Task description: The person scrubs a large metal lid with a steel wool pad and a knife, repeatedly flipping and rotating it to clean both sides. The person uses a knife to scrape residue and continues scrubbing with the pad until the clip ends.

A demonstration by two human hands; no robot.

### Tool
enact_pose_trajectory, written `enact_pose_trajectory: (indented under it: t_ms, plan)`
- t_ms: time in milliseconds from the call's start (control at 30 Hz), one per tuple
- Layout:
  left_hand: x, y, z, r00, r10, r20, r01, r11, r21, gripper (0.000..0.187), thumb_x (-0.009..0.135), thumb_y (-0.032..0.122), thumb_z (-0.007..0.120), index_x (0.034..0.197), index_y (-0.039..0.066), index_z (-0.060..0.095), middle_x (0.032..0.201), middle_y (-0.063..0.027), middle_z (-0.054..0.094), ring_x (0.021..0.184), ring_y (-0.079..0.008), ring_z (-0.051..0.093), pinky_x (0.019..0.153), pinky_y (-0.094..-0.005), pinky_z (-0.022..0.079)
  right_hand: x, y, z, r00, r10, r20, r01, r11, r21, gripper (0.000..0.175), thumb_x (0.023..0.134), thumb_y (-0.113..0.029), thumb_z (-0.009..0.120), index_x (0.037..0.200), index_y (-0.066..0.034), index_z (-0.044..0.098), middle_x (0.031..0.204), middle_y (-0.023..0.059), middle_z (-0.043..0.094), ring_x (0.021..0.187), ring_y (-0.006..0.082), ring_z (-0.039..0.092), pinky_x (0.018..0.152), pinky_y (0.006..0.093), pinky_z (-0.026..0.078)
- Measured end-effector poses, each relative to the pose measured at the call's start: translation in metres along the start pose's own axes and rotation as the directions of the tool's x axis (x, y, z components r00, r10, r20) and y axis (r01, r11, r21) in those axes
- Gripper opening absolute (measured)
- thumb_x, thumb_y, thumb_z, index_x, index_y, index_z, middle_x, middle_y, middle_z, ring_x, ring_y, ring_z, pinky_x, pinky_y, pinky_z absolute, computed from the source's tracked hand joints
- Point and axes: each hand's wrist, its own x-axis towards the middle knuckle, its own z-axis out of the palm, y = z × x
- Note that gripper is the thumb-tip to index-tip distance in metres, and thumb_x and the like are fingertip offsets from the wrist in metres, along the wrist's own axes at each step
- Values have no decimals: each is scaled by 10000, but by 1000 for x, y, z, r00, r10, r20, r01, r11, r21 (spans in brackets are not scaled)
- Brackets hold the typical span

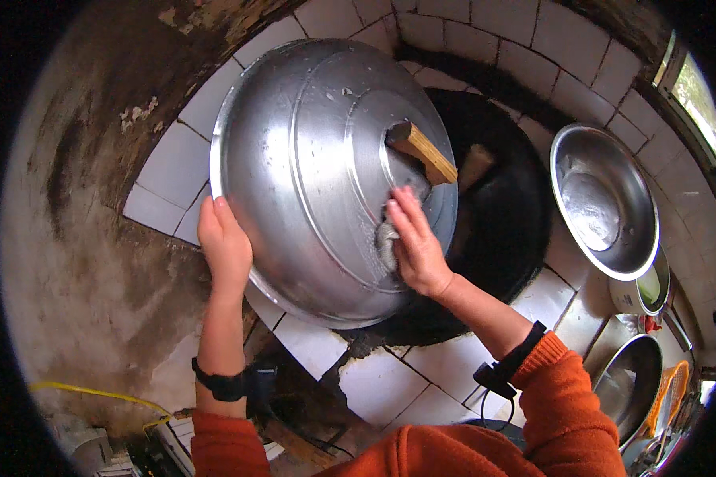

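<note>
A large domed metal lid [328, 155] with a wooden handle [423, 152] is tilted over the left part of a big black wok [507, 232] set in a tiled stove. At the lid's lower left rim, my left hand [227, 244] grips the edge. My right hand [414, 244] presses a wadded grey cloth [386, 241] against the lid's outer face, just below the handle. Wet streaks show on the metal near the cloth.
To the right, an empty metal basin [602, 203] stands on the tiles. Beyond it are a pot [629, 295] with something green inside, another metal basin [626, 387] and an orange plastic basket [671, 393]. A stained wall [107, 256] borders the left.
</note>
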Motion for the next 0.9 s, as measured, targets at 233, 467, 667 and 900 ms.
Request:
enact_pose_trajectory:
  t_ms: [233,467,667,900]
  plan:
    - [-50,40,0,995,98,-1,-98,992,-81,185,911,110,351,806,-31,409,663,-98,444,597,-189,406,563,-305,368,114,-8,-2,969,165,-186,-180,981,-68,446,866,-165,408,1201,113,315,1267,328,275,1207,454,251,1023,436,212]
    - [-77,34,5,982,162,-99,-167,985,-45,164,906,93,359,810,-30,409,682,-122,469,598,-207,440,542,-321,368,156,2,0,886,404,-228,-406,913,43,372,859,-159,402,1108,115,432,1149,310,435,1128,398,388,968,409,311]
    - [-77,17,0,981,141,-130,-146,989,-30,177,914,98,351,796,-26,396,653,-92,432,576,-174,402,520,-303,347,50,-14,27,967,142,-210,-127,988,85,413,813,-14,444,1218,27,373,1302,220,335,1213,357,326,1006,370,271]
    - [-69,27,-6,998,43,-44,-52,970,-236,144,893,93,377,812,-18,420,701,-54,473,619,-149,423,580,-260,371,-2,19,21,685,625,-374,-629,767,129,366,800,-48,487,1152,19,410,1167,212,409,1093,348,391,946,377,310]
